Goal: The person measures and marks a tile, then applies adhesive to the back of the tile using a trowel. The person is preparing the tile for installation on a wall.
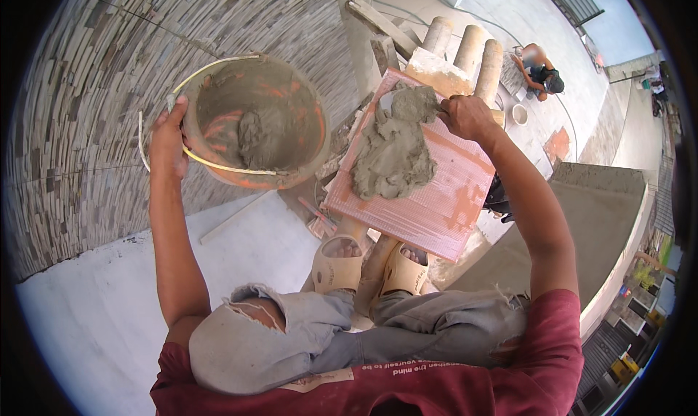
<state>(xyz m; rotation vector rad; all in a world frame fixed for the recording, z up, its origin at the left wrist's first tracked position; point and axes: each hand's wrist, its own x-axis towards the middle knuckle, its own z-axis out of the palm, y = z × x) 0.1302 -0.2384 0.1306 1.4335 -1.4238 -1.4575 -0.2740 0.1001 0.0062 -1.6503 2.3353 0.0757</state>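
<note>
At the left, my left hand (169, 136) is closed on the rim of an orange bucket (313, 118), beside its pale yellow wire handle (230, 170). The bucket is tilted, its mouth toward me, its inside smeared grey with a lump of wet mortar (263, 136) in it. My right hand (471, 118) grips a trowel at the far side of a reddish tile (443, 220). Mortar covers most of the trowel's blade (385, 105). A thick heap of mortar (396, 158) lies on the tile's ridged face.
My sandalled feet (338, 263) stand on round wooden poles beneath the tile. More poles (469, 49) and boards (382, 23) extend beyond it. A strip-stone wall (94, 125) rises at left, a cement-coated ledge (560, 234) at right. Another person (539, 70) crouches far below near a pale bucket (519, 114).
</note>
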